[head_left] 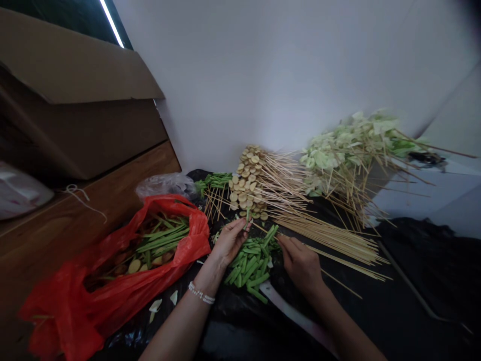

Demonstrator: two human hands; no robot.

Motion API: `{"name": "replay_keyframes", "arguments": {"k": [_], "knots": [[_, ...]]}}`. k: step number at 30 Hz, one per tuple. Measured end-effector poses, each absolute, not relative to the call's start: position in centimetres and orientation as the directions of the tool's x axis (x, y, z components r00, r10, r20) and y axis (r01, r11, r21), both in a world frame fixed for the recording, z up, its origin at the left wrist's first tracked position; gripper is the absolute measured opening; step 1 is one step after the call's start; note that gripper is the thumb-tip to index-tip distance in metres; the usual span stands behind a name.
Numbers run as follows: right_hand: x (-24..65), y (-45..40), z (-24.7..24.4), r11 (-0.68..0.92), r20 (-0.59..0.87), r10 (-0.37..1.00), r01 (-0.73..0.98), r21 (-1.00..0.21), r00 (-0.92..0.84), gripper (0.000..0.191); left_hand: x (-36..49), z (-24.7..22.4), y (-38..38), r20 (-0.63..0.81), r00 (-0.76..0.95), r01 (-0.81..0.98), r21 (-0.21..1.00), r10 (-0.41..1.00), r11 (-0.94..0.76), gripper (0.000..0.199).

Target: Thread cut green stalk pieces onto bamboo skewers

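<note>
Between the fingertips of my left hand is a short piece of green bean, held upright. My right hand is closed around a thin wooden skewer, whose tip points left toward that bean piece. Whether the tip has entered the bean I cannot tell. Below and between both hands lies a heap of cut green beans. Behind them, skewers threaded with potato slices are stacked, and a bundle of bare skewers lies to the right.
On the left sits an open red plastic bag with bean scraps and potato pieces. Skewered cabbage is piled at the back right. Bean skewers lie beside a clear bag. A cardboard box stands far left, near a white wall.
</note>
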State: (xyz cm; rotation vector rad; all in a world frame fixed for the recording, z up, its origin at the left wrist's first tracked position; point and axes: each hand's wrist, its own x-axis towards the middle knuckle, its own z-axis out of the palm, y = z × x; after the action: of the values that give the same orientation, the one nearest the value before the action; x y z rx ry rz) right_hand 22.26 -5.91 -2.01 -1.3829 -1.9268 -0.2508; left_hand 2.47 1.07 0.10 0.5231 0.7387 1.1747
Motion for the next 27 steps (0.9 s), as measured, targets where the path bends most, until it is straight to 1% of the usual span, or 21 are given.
{"name": "replay_keyframes", "arguments": {"k": [6, 11, 17, 27], "knots": [[22.2, -5.91, -1.95, 0.398, 0.647, 0.746, 0.886, -0.238, -0.161, 0.026, 2.53, 0.2, 1.01, -0.25, 0.197, -0.61, 0.726, 0.948, 0.318, 0.02], [22.22, -5.87, -2.09, 0.4, 0.652, 0.741, 0.886, -0.236, -0.161, 0.024, 2.46, 0.08, 1.09, -0.228, 0.197, -0.607, 0.736, 0.954, 0.301, 0.024], [22.05, -6.02, -2.18, 0.4, 0.648, 0.746, 0.881, -0.253, -0.152, 0.025, 2.42, 0.01, 1.17, -0.236, 0.171, -0.597, 0.748, 0.957, 0.291, 0.027], [21.89, -6.02, -2.5, 0.418, 0.69, 0.709, 0.875, -0.243, -0.147, 0.024, 2.83, -0.11, 0.79, -0.221, 0.252, -0.541, 0.775, 0.942, 0.327, 0.03]]}}
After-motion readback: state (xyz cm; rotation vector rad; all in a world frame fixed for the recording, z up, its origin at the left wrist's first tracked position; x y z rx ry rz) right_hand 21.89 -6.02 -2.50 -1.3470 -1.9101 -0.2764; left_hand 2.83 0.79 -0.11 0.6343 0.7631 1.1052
